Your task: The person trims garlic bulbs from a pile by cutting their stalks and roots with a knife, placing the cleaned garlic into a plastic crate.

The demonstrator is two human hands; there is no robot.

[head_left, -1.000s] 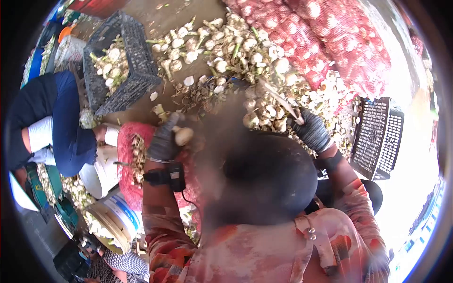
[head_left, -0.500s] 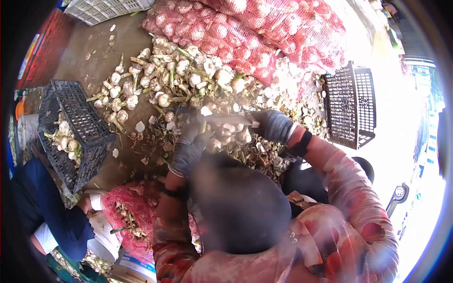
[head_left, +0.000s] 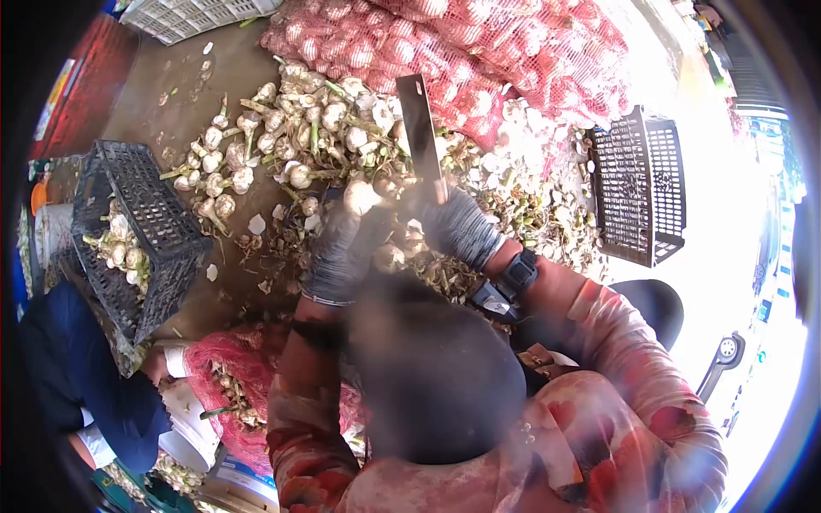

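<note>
Knife (head_left: 421,141): broad, straight blade with squared end; long axis runs away from the person, far end tipped slightly left, towards the net bags (head_left: 479,51); whether it touches them cannot be told.
Right hand (head_left: 462,227): gloved, closed round the knife's near end.
Left hand (head_left: 335,256): gloved, pinching a bulb (head_left: 361,198) at its fingertips, left of the knife and apart from the blade.
Bulb: pale, rounded; its long axis seems uncertain, the near side being blurred.
Pile (head_left: 312,128): loose garlic with stems, beyond and left of the hands; peelings spread right.
Left crate (head_left: 150,239): black, tilted, bulbs inside; floor (head_left: 175,111) shows between its far edge and the pile.
Right crate (head_left: 640,188): black, slatted, beside the peelings' right edge.
Red net (head_left: 235,376): near left, holding bulbs.
</note>
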